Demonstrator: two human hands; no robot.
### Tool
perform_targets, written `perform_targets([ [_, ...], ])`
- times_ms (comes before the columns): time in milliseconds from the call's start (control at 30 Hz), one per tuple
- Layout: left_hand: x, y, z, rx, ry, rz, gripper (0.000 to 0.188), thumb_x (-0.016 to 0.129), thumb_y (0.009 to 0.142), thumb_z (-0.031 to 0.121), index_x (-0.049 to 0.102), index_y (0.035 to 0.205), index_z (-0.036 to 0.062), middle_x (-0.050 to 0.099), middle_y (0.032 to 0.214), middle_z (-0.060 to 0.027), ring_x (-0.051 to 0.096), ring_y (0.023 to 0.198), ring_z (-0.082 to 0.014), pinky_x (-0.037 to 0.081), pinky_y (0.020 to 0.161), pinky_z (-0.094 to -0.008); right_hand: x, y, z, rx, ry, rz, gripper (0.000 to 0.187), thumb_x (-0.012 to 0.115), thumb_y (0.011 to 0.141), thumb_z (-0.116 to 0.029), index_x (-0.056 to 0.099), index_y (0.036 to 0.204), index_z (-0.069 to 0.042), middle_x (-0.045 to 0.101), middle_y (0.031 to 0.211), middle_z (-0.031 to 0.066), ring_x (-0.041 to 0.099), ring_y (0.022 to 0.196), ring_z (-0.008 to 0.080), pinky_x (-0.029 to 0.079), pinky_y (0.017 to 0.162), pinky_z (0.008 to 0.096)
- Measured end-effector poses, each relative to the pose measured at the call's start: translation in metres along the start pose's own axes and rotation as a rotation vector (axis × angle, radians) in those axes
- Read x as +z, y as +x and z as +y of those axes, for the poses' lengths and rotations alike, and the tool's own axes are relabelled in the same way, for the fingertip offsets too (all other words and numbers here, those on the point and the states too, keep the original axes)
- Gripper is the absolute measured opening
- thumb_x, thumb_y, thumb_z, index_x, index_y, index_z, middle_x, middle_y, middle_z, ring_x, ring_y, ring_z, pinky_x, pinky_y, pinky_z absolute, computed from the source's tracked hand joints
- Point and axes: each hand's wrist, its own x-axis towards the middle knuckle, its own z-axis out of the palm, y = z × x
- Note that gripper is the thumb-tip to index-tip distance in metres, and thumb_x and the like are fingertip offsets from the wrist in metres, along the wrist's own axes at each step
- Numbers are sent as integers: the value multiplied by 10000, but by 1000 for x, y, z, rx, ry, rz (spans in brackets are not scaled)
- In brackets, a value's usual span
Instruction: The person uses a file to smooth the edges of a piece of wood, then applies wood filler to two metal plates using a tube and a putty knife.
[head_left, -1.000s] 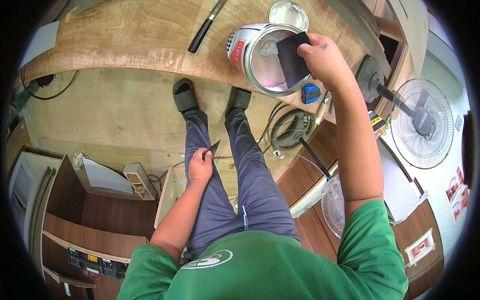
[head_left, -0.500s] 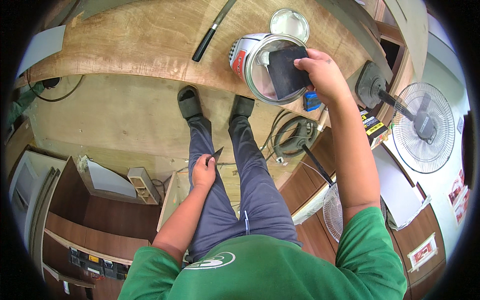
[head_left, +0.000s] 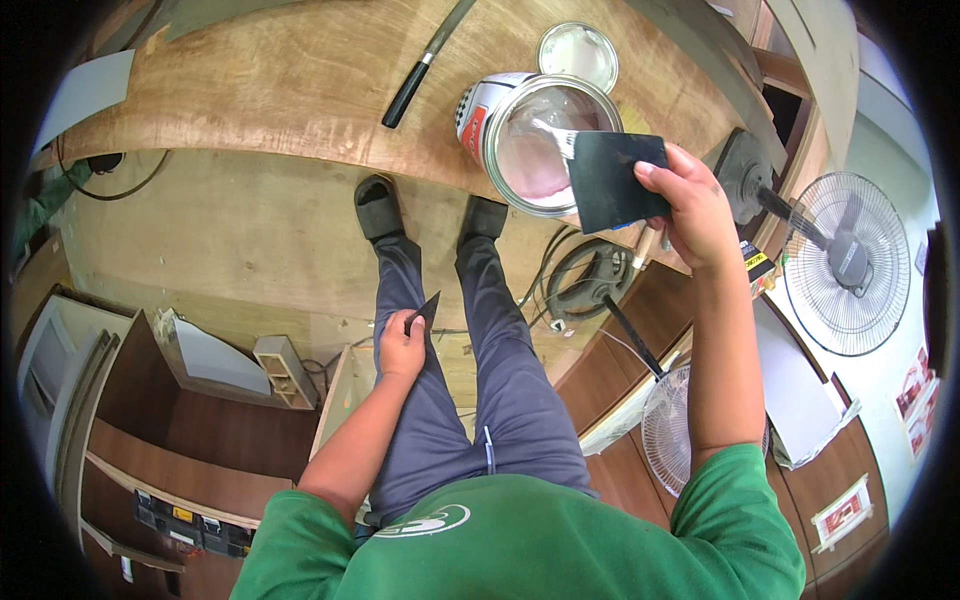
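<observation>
1. A curved wooden board (head_left: 250, 90) is spreading across the top of the view, above and ahead of both hands; below it a plywood floor (head_left: 200, 230) is showing, with the person's two dark shoes (head_left: 378, 208) planted on it.
2. Well to the left of the left hand (head_left: 400, 345), brown cabinets (head_left: 150, 420) and a pale drawer-like box (head_left: 215, 355) are lying on the floor, bent by the lens.
3. The left hand is hanging by the thigh, fingers closed around a small dark scraper (head_left: 426, 310) whose pointed blade is sticking up past the knuckles.
4. Up and right of that hand, a long black-handled tool (head_left: 425, 65) is lying on the board, touching neither hand.
5. An open paint can (head_left: 535, 135) holding pale pinkish filler is sitting on the board just left of the right hand (head_left: 690, 205); its round lid (head_left: 577, 52) is resting beyond it.
6. The right hand is pinching a flat black spreader card (head_left: 615, 180) by its right edge, and the card is overlapping the can's rim, hiding part of it.
7. Below the right hand, a coil of dark cable (head_left: 590, 285) is lying on the floor.
8. Right of the right forearm, two white fans (head_left: 845, 265) are standing, the lower one half hidden by the arm; small things near them are too blurred to tell.
</observation>
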Motion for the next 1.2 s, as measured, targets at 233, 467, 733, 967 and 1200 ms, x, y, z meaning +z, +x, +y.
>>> perform_targets([
  [233,0,0,-8,2,-1,44,222,638,932,209,672,1039,18,689,1037,-182,658,982,-365,510,886,-403,-20,-28,-9,-44,67,29,225,617,930,-132,670,1131,-46,630,834,-35,485,620,26,354,507,195],
  [467,-3,-1,0,18,-71,37,240,652,932,207,678,1065,10,706,1016,-189,679,950,-359,521,879,-396,-20,-33,-10,-68,143,16,227,600,939,-113,650,1140,-23,632,835,-20,478,594,39,342,483,201],
  [733,-79,13,137,178,-533,140,257,574,1011,159,658,1169,-26,717,1044,-109,658,973,-171,505,899,-326,-23,-49,-20,-133,140,-9,223,605,936,-114,639,1120,8,618,808,2,486,572,59,356,479,204],
  [967,-91,39,213,157,-991,-40,270,532,1039,162,614,1204,-36,673,1101,-68,593,1019,-112,450,945,-279,-11,-87,-53,-168,23,-14,265,644,909,-151,637,1107,25,626,813,5,490,563,53,361,470,202],
  [1200,-100,39,257,118,-1266,-112,253,573,1025,150,597,1204,-26,673,1089,-60,609,976,-99,476,920,-277,5,-119,-85,-189,-64,-160,246,648,923,-97,656,1128,39,692,946,29,603,764,62,473,662,209],
])
